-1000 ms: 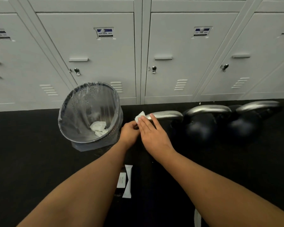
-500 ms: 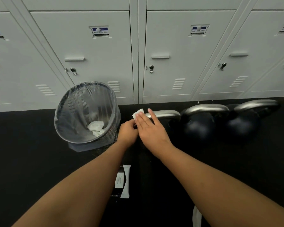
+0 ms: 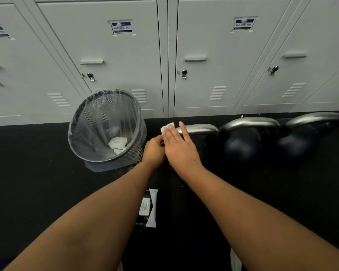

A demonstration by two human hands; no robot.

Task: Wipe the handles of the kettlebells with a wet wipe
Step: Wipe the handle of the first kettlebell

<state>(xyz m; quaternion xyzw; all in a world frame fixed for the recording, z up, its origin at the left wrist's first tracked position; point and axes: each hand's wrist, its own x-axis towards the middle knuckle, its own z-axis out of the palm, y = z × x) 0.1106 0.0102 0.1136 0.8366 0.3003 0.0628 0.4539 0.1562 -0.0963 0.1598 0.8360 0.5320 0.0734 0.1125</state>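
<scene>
I am looking down at a black floor [image 3: 27, 163] that runs up to a wall of pale grey lockers [image 3: 115, 65], each with a label, a pull and a latch. A mesh waste bin [image 3: 75, 122] lined with clear plastic stands against the lockers on my left, with crumpled white wipes [image 3: 117, 143] in its bottom. A wipe packet [image 3: 148, 207] lies flat on the floor between my forearms.

Three dark kettlebells stand in a row along the foot of the lockers, just right of the bin. Their silvery handles arch upward, and each one's long axis runs left to right, parallel to the locker wall.

The wet wipe [image 3: 167, 127] lies on the left end of the nearest handle [image 3: 200, 129]. My right hand [image 3: 179, 146] lies flat on it, fingers straight and together, pointing away from me, with one white corner showing past the fingertips. My left hand [image 3: 154, 151] is curled beside it, touching it at the wipe's near edge; I cannot tell whether it pinches the wipe. The middle kettlebell [image 3: 241, 145] and the far right one [image 3: 296, 143] stand untouched.
</scene>
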